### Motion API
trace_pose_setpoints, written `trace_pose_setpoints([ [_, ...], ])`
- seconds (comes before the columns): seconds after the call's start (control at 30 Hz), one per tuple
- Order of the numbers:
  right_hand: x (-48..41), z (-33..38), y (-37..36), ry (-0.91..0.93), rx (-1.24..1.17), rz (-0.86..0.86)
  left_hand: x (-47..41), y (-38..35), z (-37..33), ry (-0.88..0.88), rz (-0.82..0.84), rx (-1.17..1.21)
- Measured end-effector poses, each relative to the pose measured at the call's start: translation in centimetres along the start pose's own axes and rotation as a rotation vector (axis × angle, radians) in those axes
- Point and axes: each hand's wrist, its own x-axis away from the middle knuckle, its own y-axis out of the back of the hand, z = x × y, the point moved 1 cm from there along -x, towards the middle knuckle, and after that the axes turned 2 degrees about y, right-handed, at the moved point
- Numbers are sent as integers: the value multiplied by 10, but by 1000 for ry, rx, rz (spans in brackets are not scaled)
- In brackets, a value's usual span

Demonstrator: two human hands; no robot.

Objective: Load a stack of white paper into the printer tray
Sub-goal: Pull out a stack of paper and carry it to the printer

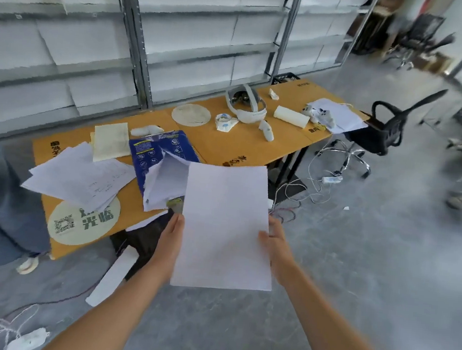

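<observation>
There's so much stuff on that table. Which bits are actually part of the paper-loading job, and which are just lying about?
Part of the job:
- white paper stack, held by left hand and right hand
- torn blue paper wrapper with more sheets

Lying about:
- white headset
- loose written sheets
- round card disc
- black office chair

No printer is clearly visible.

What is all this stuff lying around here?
paper stack: one, white, held over the floor
wrapper: one, blue, torn open on table
loose sheets: several, white, table's left end
table: one, orange-brown, by the shelving
headset: one, white, far part of table
roll: one, white, right of headset
chair: one, black, at table's right end
cables: several, white, on floor
hands: left and right, gripping the stack's side edges
</observation>
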Motion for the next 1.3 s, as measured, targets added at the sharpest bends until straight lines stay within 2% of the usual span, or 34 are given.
trace_pose_setpoints([
  [0.1, 17, -4, 49, -29, -85, -64, 0, -40, 1, -31, 122, -104],
  [0.23, 52, -14, 117, -2, -174, -268, 19, -104, 8, -11, 326, -166],
  [0.37, 108, -40, 190, 4, -235, -439, 39, -174, 35, -17, 524, -341],
  [0.53, 209, -75, 278, 12, -228, -755, 127, -267, 74, -62, 682, -406],
  [0.63, 281, -89, 312, 39, -192, -922, 181, -293, 100, -32, 771, -399],
  [0.73, 331, -101, 324, 90, -224, -887, 225, -288, 118, -23, 878, -335],
  [0.87, 352, -115, 312, 155, -263, -747, 243, -264, 147, -9, 909, -274],
  [0.97, 367, -127, 307, 158, -347, -741, 252, -257, 160, 72, 900, -258],
  [1.13, 418, -159, 304, 133, -437, -925, 289, -275, 174, 125, 995, -369],
  [1.3, 486, -189, 294, 106, -546, -1192, 330, -305, 205, 139, 1241, -535],
])
